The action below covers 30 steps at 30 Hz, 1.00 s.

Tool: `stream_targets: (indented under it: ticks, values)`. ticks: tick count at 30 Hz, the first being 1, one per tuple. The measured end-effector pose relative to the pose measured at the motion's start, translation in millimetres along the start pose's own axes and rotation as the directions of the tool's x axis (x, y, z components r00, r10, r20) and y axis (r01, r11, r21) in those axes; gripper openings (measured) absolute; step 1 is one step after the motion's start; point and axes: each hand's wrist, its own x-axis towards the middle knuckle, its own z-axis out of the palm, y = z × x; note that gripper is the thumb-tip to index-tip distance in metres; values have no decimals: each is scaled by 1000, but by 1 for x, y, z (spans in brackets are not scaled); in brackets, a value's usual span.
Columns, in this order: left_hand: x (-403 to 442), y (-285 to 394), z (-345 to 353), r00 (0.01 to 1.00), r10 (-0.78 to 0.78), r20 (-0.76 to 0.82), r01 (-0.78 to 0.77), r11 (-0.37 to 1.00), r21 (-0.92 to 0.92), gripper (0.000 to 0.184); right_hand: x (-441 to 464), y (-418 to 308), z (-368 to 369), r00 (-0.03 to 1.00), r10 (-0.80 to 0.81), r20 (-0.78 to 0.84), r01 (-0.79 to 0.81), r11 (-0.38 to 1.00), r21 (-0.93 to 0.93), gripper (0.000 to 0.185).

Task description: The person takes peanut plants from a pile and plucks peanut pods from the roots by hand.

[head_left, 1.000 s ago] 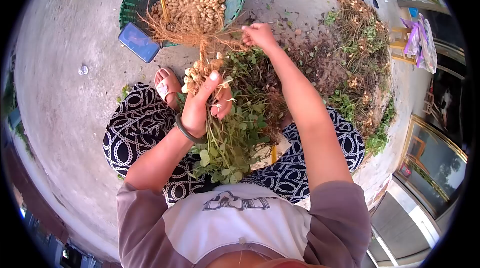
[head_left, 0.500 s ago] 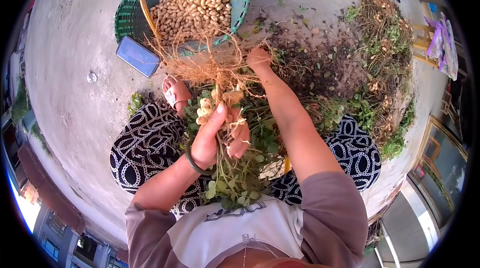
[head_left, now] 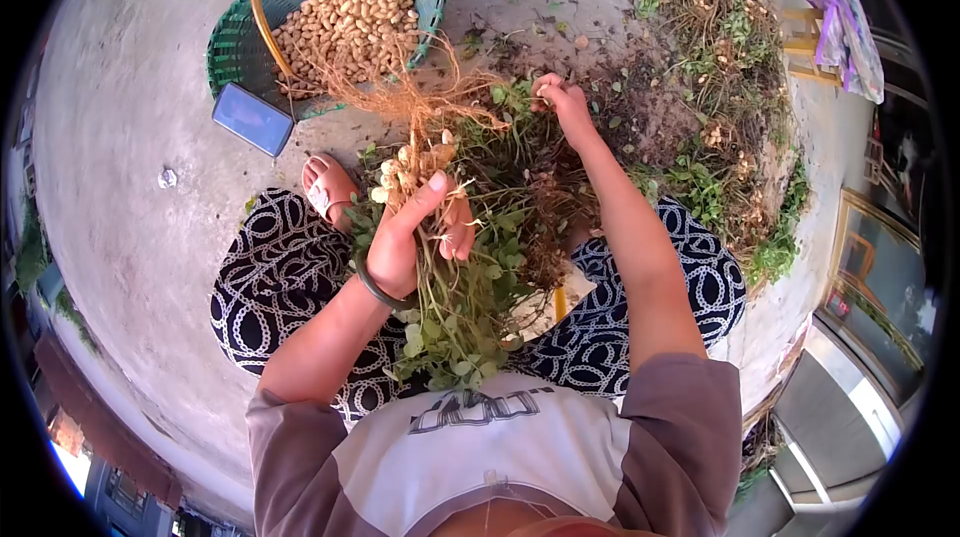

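Observation:
My left hand (head_left: 405,242) is closed around the stems of a peanut plant (head_left: 455,312). Its leaves hang down toward my lap, and its thin tan roots (head_left: 410,97) spread out above the thumb. Pale peanut pods (head_left: 405,172) cluster at the base of the roots, just over my fingers. To the right of the roots, my right hand (head_left: 563,109) is off the plant, its fingers curled together over the leafy litter. Whatever may be between those fingertips is too small to make out. Beyond the roots stands a green woven basket (head_left: 228,49) with many picked peanuts (head_left: 350,12) in it.
A phone (head_left: 252,119) leans by the basket's near side. Heaped peanut plants (head_left: 735,87) lie along the right, with soil and leaf scraps (head_left: 650,102) beside them. A crumpled foil bit (head_left: 167,178) lies on the concrete at left. Purple plastic bags (head_left: 845,37) hang at far right.
My right hand has moved away from the root ends, out to the right. My left hand still grips the plant. The view has shifted, so the basket appears farther left and higher.

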Motion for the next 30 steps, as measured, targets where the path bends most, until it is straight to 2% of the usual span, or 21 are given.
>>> stream_targets:
  ticks: [3, 4, 5, 7, 10, 14, 15, 16, 20, 23, 25, 27, 28, 29, 30]
  values:
    - [-2, 2, 7, 999, 13, 41, -12, 999, -44, 48, -13, -19, -24, 987, 110, 114, -125, 982, 138, 13]
    - [0, 0, 1, 991, 20, 136, -13, 999, -52, 50, -29, -47, -15, 980, 163, 116, -179, 972, 150, 10]
    - [-2, -1, 2, 989, 11, 146, -1, 998, -67, 49, -41, -69, -14, 970, 177, 165, -208, 959, 194, 12]
    - [-2, 0, 4, 972, 2, 234, 16, 997, -75, 52, -70, -117, -7, 966, 168, 194, -202, 964, 171, 18]
    - [-2, -3, 6, 935, 18, 355, 20, 994, -103, 57, -106, -157, -7, 958, 183, 220, -161, 980, -113, 17]
    - [-11, 3, 21, 924, 18, 383, -41, 998, 53, 66, -180, -193, 25, 954, 29, 297, 26, 984, -177, 19]
    - [-11, 4, 23, 927, 21, 375, -40, 998, 44, 66, -192, -195, 33, 946, -14, 324, 76, 981, -179, 22]
    - [-13, 4, 26, 931, 25, 364, -41, 999, 35, 66, -202, -201, 43, 948, -97, 304, 196, 930, -312, 21]
    - [-15, 1, 30, 938, 77, 339, -81, 997, -1, 67, -213, -194, 69, 901, -297, 317, 406, 837, -367, 26]
    - [-20, -5, 34, 970, 27, 240, -31, 999, 11, 69, -213, -180, 78, 729, -596, 338, 677, 554, -483, 29]
    - [-16, -7, 37, 983, -8, 184, 4, 1000, 25, 70, -215, -184, 79, 798, -508, 324, 602, 641, -476, 32]
    - [-11, -10, 32, 966, -12, 260, -4, 998, 62, 72, -216, -188, 78, 846, -435, 310, 534, 695, -481, 32]
    - [-9, -12, 29, 960, -31, 277, 4, 995, 96, 73, -210, -185, 75, 808, -481, 340, 588, 612, -529, 33]
    - [-9, -12, 28, 954, -51, 294, 12, 991, 132, 74, -209, -185, 72, 810, -457, 367, 586, 611, -533, 34]
    - [-11, -7, 31, 923, -47, 383, 20, 997, 75, 63, -207, -185, 70, 812, -433, 393, 584, 610, -536, 35]
